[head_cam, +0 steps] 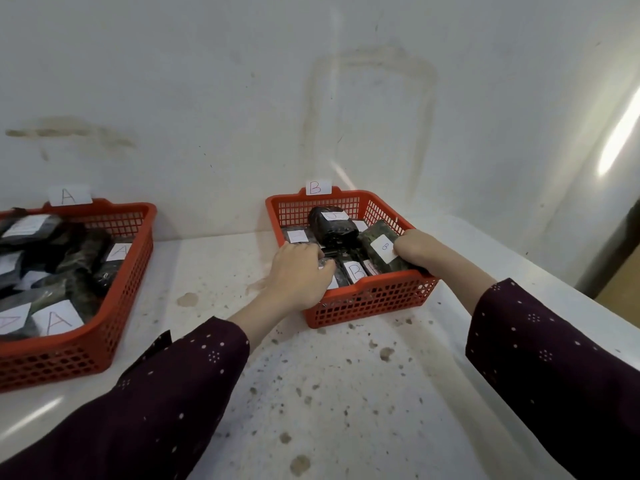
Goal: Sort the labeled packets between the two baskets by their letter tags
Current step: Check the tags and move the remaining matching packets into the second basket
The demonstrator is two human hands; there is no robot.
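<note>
Two red mesh baskets sat on a stained white table (311, 393). The basket tagged A (121, 292), at nine o'clock, held dark packets with white labels, two of them plainly reading A. The basket tagged B (367, 299), at twelve o'clock, held more dark packets. The left hand (294, 275) reached over its near-left corner, fingers curled down among the packets (what they touched was hidden). The right hand (412, 247) closed its grip on the near end of a B-labeled packet (377, 244) leaning on the basket's right wall.
</note>
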